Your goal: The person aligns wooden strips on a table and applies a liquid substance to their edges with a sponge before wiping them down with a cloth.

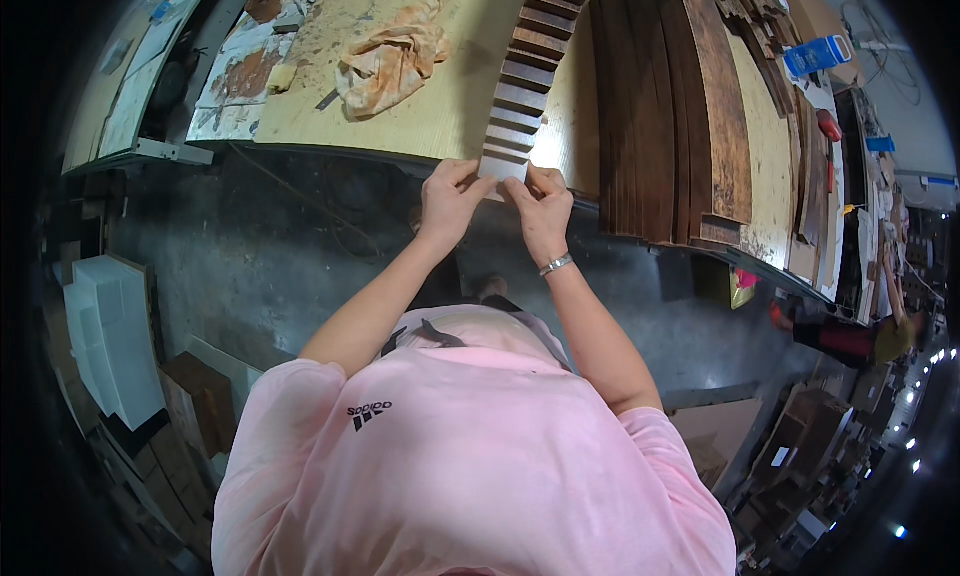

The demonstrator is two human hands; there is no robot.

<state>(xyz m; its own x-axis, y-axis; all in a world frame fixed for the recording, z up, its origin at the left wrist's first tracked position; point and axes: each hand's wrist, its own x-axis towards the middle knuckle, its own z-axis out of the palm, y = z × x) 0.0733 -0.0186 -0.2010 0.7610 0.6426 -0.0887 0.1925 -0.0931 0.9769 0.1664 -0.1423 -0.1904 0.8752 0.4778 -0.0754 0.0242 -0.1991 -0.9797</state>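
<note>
A row of small overlapping brown wood pieces runs from the bench's near edge toward the far side. My left hand and my right hand meet at the nearest piece, a pale grey-brown rectangle at the edge of the light wooden bench. Both hands pinch its lower edge with thumbs and fingertips. My right wrist wears a metal bracelet.
Long dark wood planks lie stacked on the bench to the right. A crumpled stained rag sits at the left of the bench. White foam blocks and cardboard boxes stand on the floor at left. A blue bottle lies far right.
</note>
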